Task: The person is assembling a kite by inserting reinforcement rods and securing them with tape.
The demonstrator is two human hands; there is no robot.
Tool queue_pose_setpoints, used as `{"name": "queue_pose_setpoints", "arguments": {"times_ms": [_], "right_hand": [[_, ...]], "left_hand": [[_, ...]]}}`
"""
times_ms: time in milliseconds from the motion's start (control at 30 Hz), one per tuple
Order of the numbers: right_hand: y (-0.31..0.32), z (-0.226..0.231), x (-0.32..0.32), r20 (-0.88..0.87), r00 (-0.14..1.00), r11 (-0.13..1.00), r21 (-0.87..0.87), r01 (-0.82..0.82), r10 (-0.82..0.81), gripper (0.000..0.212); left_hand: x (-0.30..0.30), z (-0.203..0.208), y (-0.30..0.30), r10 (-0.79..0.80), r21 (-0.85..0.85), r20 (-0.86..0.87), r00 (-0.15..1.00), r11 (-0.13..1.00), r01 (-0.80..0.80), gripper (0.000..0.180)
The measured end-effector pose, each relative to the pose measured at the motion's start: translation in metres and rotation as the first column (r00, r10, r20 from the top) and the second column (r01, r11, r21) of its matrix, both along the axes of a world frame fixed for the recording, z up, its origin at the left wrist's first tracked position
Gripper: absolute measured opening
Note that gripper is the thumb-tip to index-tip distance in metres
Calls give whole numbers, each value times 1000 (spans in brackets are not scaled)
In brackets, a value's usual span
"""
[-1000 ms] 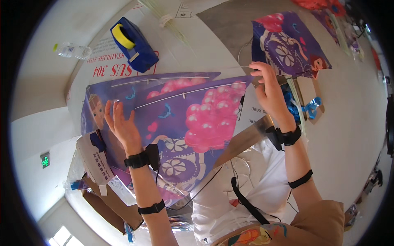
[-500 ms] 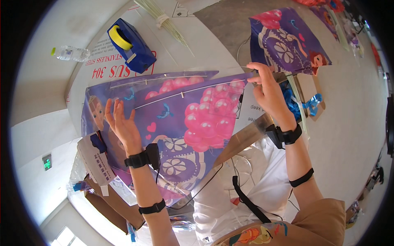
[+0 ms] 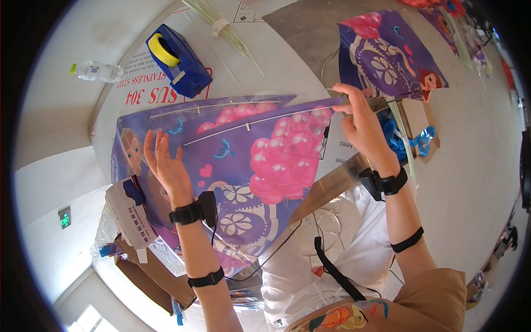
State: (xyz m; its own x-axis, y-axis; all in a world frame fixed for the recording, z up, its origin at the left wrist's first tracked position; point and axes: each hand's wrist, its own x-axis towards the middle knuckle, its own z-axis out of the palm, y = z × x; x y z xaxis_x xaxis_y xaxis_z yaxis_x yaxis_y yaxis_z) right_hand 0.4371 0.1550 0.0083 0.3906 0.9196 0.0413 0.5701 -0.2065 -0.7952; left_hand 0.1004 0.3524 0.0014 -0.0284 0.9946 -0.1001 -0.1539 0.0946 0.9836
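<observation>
Left hand (image 3: 167, 169) spread flat on purple kite (image 3: 238, 160); right hand (image 3: 362, 124) pinching kite's right tip, near thin rod (image 3: 249, 124).

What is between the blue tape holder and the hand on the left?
In the head view, the purple kite lies between the blue tape dispenser and the left hand, with its thin rod across.

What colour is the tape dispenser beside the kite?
The tape dispenser is blue, holding a yellow tape roll; head view.
</observation>
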Motion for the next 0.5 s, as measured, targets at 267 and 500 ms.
{"name": "queue_pose_setpoints", "arguments": {"times_ms": [267,500], "right_hand": [[1,0,0,-13,1000,1000,7,-1,1,59],[1,-1,1,-8,1000,1000,24,0,1,60]], "left_hand": [[2,0,0,-39,-7,4,999,999,39,45],[6,-1,-1,-55,-28,30,998,998,56,45]]}}
